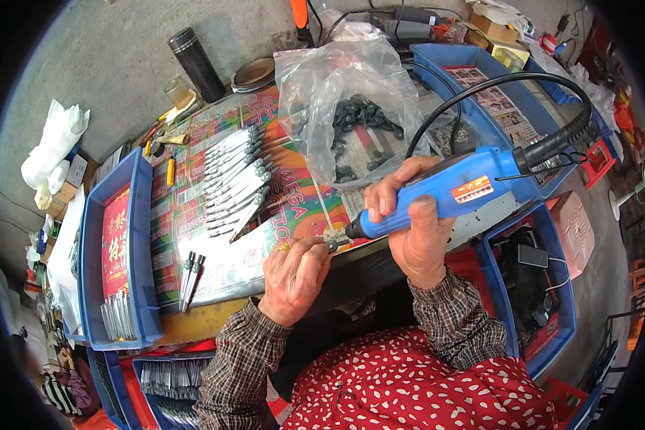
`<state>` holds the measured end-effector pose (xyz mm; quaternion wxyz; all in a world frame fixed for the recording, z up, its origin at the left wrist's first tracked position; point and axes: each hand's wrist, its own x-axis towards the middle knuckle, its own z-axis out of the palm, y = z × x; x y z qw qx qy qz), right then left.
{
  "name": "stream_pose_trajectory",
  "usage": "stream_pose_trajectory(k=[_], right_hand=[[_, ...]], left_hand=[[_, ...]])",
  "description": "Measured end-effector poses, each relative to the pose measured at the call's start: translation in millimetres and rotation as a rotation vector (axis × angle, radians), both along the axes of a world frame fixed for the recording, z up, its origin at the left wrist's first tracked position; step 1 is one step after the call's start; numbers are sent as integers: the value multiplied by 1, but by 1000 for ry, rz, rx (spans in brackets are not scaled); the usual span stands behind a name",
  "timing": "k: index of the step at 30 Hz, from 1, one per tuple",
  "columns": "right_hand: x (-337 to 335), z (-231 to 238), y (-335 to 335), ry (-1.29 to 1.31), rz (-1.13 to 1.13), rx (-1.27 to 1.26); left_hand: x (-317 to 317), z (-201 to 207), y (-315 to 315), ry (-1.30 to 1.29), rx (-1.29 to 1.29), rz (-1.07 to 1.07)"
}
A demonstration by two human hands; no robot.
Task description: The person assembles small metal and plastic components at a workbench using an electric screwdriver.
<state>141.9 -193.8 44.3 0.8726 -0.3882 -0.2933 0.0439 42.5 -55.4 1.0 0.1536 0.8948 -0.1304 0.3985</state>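
Observation:
My right hand (423, 240) is wrapped round a blue electric screwdriver (437, 193), which tilts down to the left with its black nose toward my left hand. My left hand (294, 276) is closed in a pinch on a small dark grey part (332, 245) at the screwdriver's tip; most of that part is hidden by the fingers. A pile of slim silver rods with dark ends (240, 179) lies on the table left of centre. A few more such rods (190, 279) lie nearer the left edge. Beyond my hands, a clear plastic bag (301, 86) holds many small dark parts (358, 118).
A blue tray (86, 272) with silver rods stands at the left; another blue tray (426, 54) is at the back right. A black cable (494, 79) loops from the screwdriver. A black flask (196, 64) stands at the back. A lower blue bin (570, 322) holds a power adapter.

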Motion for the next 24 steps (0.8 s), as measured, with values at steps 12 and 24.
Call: stream_pose_trajectory(k=[12,24], right_hand=[[2,-13,2,-2,76,136],[3,-14,4,10,75,145]], left_hand=[[-7,3,3,35,-11,86],[-18,0,0,93,-54,75]])
